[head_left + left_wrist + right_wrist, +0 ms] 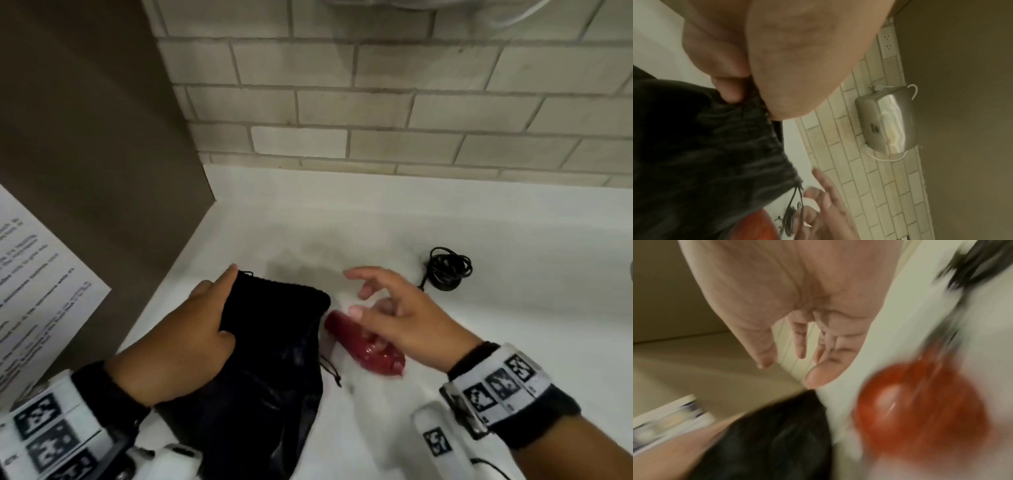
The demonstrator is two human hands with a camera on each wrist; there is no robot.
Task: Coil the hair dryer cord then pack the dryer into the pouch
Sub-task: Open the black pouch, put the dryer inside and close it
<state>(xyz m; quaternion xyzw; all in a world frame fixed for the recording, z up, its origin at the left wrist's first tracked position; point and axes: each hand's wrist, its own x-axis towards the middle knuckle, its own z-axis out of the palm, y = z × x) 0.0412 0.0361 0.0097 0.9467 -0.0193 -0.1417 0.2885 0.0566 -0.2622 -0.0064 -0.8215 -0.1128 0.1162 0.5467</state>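
From the head view, the left hand pinches the gathered mouth of the black pouch on the white counter, while the right hand hovers with fingers spread and holding nothing over the red hair dryer, which lies just beside the pouch with its cord already bundled behind it. The left wrist view confirms thumb and fingertips nipping the pouch hem, so the mouth should be pulled wide before the dryer goes in, nose first, cord tucked after. The right wrist view is badly smeared, though the palm looks empty.
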